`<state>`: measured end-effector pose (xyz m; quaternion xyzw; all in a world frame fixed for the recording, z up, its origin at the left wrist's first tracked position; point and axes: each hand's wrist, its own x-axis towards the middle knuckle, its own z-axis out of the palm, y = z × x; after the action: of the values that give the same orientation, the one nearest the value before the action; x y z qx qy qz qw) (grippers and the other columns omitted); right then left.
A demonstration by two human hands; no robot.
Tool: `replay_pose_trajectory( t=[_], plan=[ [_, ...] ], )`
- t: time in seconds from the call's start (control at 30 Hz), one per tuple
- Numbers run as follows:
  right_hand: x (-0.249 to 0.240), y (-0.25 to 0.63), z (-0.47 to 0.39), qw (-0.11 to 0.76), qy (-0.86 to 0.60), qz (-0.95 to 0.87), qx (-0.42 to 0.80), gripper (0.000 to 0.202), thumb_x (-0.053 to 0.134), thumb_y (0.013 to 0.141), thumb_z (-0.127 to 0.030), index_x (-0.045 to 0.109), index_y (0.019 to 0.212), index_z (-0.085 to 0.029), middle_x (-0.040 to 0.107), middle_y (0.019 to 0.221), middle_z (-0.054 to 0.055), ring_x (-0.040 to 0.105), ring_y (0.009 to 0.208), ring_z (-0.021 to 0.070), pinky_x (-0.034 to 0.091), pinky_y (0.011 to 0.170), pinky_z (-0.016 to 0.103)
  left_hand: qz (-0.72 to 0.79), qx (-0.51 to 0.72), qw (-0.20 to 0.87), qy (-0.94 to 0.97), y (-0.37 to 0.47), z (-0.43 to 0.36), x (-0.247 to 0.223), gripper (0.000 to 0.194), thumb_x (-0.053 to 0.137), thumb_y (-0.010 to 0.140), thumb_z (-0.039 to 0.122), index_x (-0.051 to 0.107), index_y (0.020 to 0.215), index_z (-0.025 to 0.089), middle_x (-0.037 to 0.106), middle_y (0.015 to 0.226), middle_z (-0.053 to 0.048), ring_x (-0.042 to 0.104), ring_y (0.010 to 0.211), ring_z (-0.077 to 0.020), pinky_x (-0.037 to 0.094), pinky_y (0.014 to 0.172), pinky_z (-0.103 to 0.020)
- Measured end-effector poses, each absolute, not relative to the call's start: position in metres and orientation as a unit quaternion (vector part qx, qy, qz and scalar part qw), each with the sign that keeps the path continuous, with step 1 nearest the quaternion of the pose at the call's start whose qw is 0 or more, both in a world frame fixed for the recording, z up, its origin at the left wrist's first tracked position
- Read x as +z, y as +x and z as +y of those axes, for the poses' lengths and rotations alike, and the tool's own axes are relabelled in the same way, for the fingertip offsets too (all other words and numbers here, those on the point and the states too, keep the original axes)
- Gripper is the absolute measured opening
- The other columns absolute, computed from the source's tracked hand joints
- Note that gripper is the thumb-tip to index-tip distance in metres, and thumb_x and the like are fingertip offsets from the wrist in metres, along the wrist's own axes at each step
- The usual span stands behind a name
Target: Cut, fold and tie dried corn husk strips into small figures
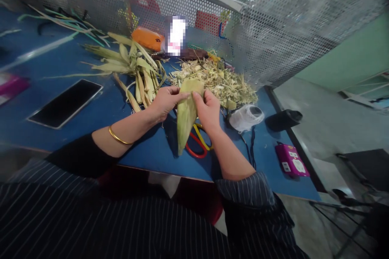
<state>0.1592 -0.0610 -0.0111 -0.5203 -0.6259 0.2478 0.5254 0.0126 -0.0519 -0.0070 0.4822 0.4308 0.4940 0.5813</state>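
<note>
Corn husk [186,116] in both hands [165,101] [209,110]

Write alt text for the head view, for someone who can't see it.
A left hand and a right hand pinch a flat pale-green corn husk over a blue table. Near it are red-and-yellow-handled scissors; beyond lie a bundle of pale-green husks on the left and a heap of straw-coloured plant shreds on the right.

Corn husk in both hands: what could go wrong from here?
The husk might tear where the left hand and right hand pinch it close together. The scissors, partly hidden near the right hand, could get knocked. The white spool might be bumped too.
</note>
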Motion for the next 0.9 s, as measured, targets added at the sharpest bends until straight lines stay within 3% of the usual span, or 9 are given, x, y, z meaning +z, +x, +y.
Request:
replay_pose_trajectory(
  t=[0.13,0.33,0.5,0.67,0.9],
  plan=[
    [-0.0138,0.1595,-0.0612,0.539,-0.504,-0.61,0.288,0.027,0.064,0.081,-0.04,0.049,0.069,-0.02,0.037,0.06,-0.007,0.032,0.057,0.0084,0.028,0.052,0.023,0.466,0.529,0.534,0.466,0.0113,-0.0524,-0.0034,0.023,0.077,0.061,0.03,0.068,0.071,0.012,0.064,0.066,0.0,0.051,0.055,-0.0084,0.041,0.051,-0.021],
    [-0.0101,0.1553,-0.065,0.531,-0.468,-0.616,0.346,0.033,0.07,0.075,-0.037,0.045,0.062,-0.02,0.034,0.057,-0.008,0.029,0.054,0.0071,0.027,0.051,0.023,0.412,0.543,0.567,0.463,0.0096,-0.0518,-0.0018,0.026,0.076,0.063,0.032,0.068,0.077,0.012,0.066,0.073,-0.001,0.056,0.061,-0.0099,0.047,0.059,-0.023],
    [-0.0051,0.1531,-0.0666,0.537,-0.452,-0.548,0.455,0.024,0.068,0.075,-0.039,0.052,0.073,-0.021,0.045,0.06,-0.007,0.039,0.05,0.007,0.034,0.046,0.023,0.448,0.517,0.514,0.518,0.0086,-0.0514,-0.0023,0.022,0.072,0.067,0.033,0.067,0.074,0.012,0.064,0.069,0.0,0.056,0.061,-0.01,0.045,0.057,-0.022],
    [-0.011,0.1559,-0.0619,0.585,-0.447,-0.535,0.415,0.018,0.069,0.072,-0.03,0.054,0.074,-0.021,0.043,0.061,-0.007,0.039,0.052,0.0063,0.036,0.044,0.021,0.439,0.507,0.515,0.533,0.0093,-0.0532,-0.0004,0.023,0.07,0.068,0.032,0.07,0.079,0.012,0.066,0.074,-0.001,0.058,0.064,-0.011,0.047,0.06,-0.022],
    [-0.0084,0.1532,-0.0641,0.555,-0.452,-0.55,0.43,0.023,0.072,0.069,-0.031,0.053,0.079,-0.023,0.047,0.064,-0.007,0.041,0.051,0.0067,0.04,0.044,0.022,0.46,0.503,0.449,0.577,0.008,-0.0519,0.0011,0.028,0.07,0.069,0.034,0.074,0.083,0.011,0.068,0.075,-0.002,0.055,0.064,-0.011,0.044,0.058,-0.021]
  ],
)
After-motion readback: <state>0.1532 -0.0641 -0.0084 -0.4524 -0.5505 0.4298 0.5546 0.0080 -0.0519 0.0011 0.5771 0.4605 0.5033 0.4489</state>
